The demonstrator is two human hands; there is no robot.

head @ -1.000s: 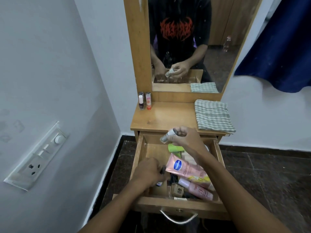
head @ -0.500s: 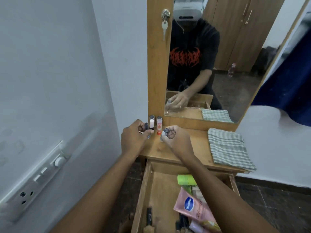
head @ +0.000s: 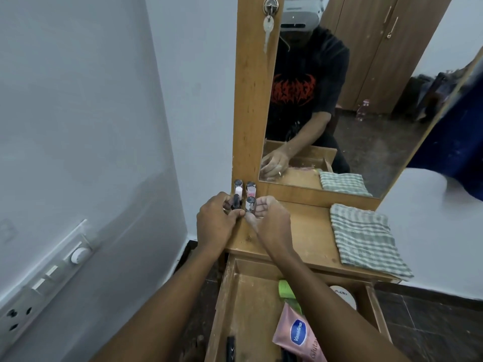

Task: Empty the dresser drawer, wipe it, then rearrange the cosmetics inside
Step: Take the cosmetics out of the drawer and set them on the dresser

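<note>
The head-worn camera is looking forward and down from close above the light-brown wooden dresser top (head: 300,231), taking in the open wooden drawer (head: 251,296) below and the tall wood-framed mirror (head: 366,113) ahead.

Both hands are meeting over the dresser surface (head: 300,231), at its corner toward ten o'clock. The left hand (head: 218,223) is gripping a dark little bottle (head: 236,202). The right hand (head: 271,220), at its three o'clock, is holding a grey-capped bottle (head: 250,204) upright in curled fingers. Two more bottles (head: 238,188) are standing at their twelve o'clock, against the mirror frame (head: 254,100). A checked cloth (head: 366,239) is lying at three o'clock. At six o'clock the drawer (head: 235,296) is standing open, holding a green tube (head: 286,288), a pink tube (head: 295,333) and a round white lid (head: 345,296).
</note>
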